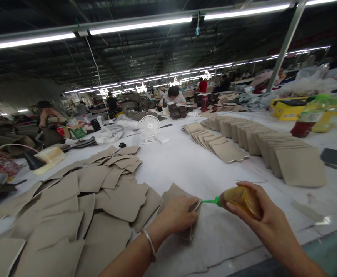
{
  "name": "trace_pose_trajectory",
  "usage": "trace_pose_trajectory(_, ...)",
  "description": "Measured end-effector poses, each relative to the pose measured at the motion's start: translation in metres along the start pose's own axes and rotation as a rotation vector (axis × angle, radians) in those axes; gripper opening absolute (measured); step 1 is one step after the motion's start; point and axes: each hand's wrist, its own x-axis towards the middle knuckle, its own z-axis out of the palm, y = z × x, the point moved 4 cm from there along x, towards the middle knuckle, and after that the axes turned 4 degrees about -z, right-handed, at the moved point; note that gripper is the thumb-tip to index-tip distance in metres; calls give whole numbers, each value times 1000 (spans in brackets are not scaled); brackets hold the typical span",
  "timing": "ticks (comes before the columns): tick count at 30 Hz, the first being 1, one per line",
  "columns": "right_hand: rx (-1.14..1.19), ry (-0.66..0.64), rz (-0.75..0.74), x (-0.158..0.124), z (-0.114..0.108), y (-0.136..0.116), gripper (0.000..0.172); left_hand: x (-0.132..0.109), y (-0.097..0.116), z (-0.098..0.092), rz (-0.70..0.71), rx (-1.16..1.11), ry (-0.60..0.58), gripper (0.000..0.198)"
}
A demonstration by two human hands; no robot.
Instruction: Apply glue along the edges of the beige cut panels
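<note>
My left hand [177, 215], with a bangle on its wrist, presses on a taupe panel [172, 191] and holds it against the table. Its index finger stretches toward the panel's right edge, with the thumb nearer me. Part of this panel is hidden under the hand. Fingers and thumb of my right hand [268, 215] wrap round a squeeze bottle [242, 201] of amber liquid, tilted on its side. The bottle's green nozzle [211, 201] points left, its tip at the panel's right edge. I cannot tell whether liquid is coming out.
Loose taupe panels [125, 198] overlap in a heap on the left. Fanned rows of similar panels [299, 165] stand at the right. A white fan [149, 127] is farther back, with drink bottles [309, 115] and a yellow box [286, 108] at the right. Another person [174, 96] sits across the table.
</note>
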Motion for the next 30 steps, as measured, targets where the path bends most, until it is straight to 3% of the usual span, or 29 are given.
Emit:
trace_pose_trajectory(6, 71, -53, 93, -2, 1, 4, 63, -1, 0, 1, 30, -22, 14, 49)
trace_pose_trajectory(12, 84, -2, 108, 1, 0, 2, 62, -2, -1, 4, 20, -39, 29, 49)
trace_pose_trajectory(18, 176, -125, 154, -5, 6, 7, 62, -1, 1, 2, 12, -24, 23, 45)
trace_pose_trajectory(24, 134, -4, 140, -4, 1, 8, 63, -3, 1, 2, -3, -37, 10, 47)
trace_pose_trajectory(28, 200, -149, 162, -12, 5, 6, 58, -4, 2, 3, -1, -33, 10, 47)
trace_pose_trajectory(30, 221, -156, 162, -13, 5, 7, 56, -4, 2, 3, -10, -26, 7, 47)
